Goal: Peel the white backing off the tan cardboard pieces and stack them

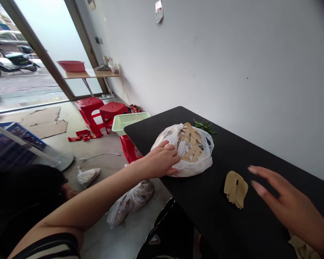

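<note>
A white plastic bag [169, 135], its mouth spread wide, sits on the black table [197, 201]. Flat tan and whitish cut-out pieces [190, 138] fill it, some of them loop-shaped. My left hand [163, 158] has its fingers curled against the bag's near left side, gripping the plastic. To the right of the bag lies a small stack of tan cut-out pieces [235, 189] with a slit in the middle. Just right of that stack hovers my right hand [286, 201], thumb and forefinger apart and holding nothing. More tan pieces [302, 246] show partly beneath my right wrist.
Green leaves [205, 126] lie behind the bag, near the wall. Left of the table are a pale green basket [129, 120], red stools [90, 108] and filled plastic bags [137, 196] on the floor. A person's dark-haired head [29, 201] is low at left.
</note>
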{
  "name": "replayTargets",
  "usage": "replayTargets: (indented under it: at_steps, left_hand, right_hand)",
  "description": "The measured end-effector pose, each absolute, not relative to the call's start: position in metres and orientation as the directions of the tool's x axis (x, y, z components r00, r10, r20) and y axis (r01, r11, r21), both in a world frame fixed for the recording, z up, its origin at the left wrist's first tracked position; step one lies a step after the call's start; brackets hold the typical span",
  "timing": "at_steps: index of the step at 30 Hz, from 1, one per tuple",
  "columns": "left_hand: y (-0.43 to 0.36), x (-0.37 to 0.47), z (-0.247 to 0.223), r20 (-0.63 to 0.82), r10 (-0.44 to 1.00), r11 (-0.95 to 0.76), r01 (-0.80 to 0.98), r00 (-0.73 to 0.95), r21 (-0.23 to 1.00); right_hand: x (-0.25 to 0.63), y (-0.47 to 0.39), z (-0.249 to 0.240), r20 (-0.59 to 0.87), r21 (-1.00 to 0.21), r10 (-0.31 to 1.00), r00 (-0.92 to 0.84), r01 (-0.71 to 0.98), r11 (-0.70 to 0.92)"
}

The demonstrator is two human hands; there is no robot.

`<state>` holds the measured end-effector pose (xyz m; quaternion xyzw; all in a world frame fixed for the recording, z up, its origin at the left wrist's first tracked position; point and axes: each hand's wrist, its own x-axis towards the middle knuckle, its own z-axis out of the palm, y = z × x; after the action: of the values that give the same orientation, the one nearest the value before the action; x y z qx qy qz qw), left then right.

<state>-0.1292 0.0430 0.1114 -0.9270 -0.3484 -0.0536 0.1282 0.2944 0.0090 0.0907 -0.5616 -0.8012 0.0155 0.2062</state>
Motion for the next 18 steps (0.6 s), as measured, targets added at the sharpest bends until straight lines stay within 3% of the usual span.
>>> replayTargets:
  at_steps: [5, 11, 18]
  left_hand:
    - [0.038, -0.147, 0.107, 0.224, 0.583, -0.747, 0.624, 0.781, -0.228]
    - [0.039, -0.133, 0.103, 0.255, 0.515, -0.786, 0.57, 0.818, -0.239]
    - [0.046, -0.112, 0.087, 0.224, 0.484, -0.79, 0.532, 0.846, -0.303]
  right_hand:
    - [0.199, 0.093, 0.098, 0.179, -0.379, 0.871, -0.458, 0.784, 0.491]
    - [0.162, 0.175, 0.064, -0.087, -0.582, 0.823, -0.561, 0.699, 0.415]
    - [0.168, 0.188, 0.056, -0.159, -0.711, 0.789, -0.594, 0.623, 0.325]
